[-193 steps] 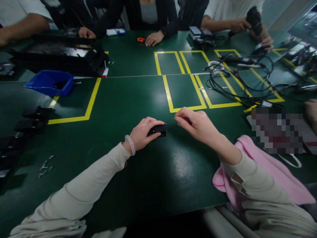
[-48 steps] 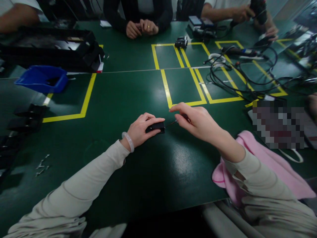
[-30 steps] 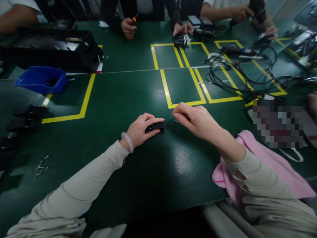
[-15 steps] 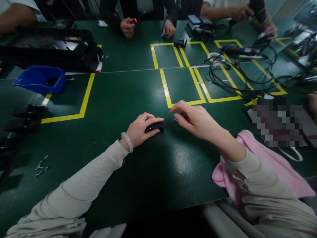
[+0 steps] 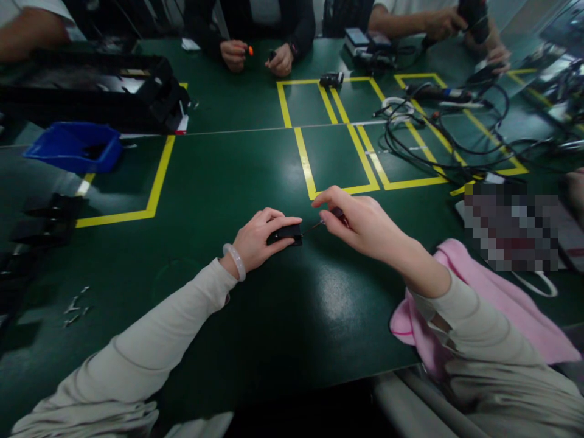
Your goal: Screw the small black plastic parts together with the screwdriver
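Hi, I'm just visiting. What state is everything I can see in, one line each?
Left hand: closed around the black part
Black part: lying on the table, gripped
Right hand: curled around the screwdriver
Screwdriver: held, shaft towards the black part
Blue bin: open, dark contents
Metal pieces: loose, scattered
Pink cloth: rumpled
Cables: loosely looped

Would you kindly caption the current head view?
Left hand holds a black part, right hand a screwdriver at its end.
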`<state>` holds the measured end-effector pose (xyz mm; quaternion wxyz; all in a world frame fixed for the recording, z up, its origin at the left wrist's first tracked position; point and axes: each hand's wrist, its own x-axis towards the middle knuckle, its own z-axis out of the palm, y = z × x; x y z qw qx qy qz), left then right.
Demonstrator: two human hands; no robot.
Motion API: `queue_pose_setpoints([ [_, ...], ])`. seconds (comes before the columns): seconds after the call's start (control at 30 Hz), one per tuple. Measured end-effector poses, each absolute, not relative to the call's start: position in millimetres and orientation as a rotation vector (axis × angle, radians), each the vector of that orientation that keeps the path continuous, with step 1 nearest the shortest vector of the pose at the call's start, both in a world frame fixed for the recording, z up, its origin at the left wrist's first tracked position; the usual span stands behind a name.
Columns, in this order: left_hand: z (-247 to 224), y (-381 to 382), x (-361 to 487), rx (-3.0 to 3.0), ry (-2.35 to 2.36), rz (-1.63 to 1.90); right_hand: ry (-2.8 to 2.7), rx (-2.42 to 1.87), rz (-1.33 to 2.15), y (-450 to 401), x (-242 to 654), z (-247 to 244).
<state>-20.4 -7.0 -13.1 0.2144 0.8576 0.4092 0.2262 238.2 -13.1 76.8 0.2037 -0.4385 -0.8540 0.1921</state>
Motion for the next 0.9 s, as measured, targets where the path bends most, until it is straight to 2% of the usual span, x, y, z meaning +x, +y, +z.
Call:
queue_pose_setpoints([
  [0.9, -11.7, -7.1, -20.2, 2.378, 1.141, 0.619, -2.434, -1.243, 0.524, -13.2, 239.6, 79.9],
])
